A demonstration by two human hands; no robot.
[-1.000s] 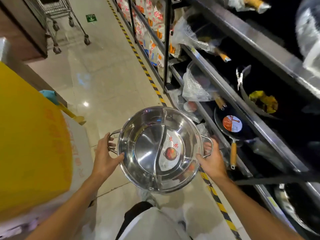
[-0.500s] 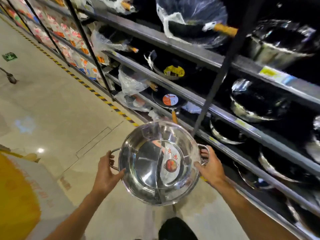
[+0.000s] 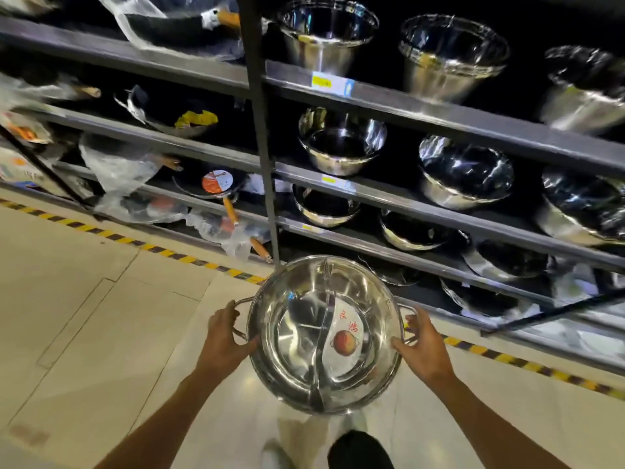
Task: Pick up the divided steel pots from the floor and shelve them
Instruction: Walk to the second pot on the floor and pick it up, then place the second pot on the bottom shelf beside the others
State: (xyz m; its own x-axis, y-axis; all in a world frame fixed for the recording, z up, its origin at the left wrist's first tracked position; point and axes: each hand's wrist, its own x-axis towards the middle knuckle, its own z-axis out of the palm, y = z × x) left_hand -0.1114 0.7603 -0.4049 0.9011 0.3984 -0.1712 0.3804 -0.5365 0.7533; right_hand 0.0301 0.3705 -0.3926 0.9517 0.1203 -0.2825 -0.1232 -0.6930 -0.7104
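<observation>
I hold a shiny divided steel pot (image 3: pixel 297 333) level in front of me, above the floor. A curved partition splits it in two, and a white label with a red pot picture lies in its right half. My left hand (image 3: pixel 225 336) grips the left wire handle. My right hand (image 3: pixel 421 343) grips the right wire handle. The pot hangs just in front of the lowest shelf levels of a dark metal rack (image 3: pixel 389 194).
Steel bowls (image 3: pixel 341 143) and pots fill the rack's right bays. Black pans (image 3: pixel 211 184) with wooden handles, some bagged in plastic, fill the left bays. A dark upright post (image 3: pixel 262 137) divides them. Yellow-black tape (image 3: pixel 162 250) runs along the floor by the rack.
My view has swung right along the rack, from the pan section to the bays of steel bowls. The yellow box at the left has left view. Both hands keep hold of the pot.
</observation>
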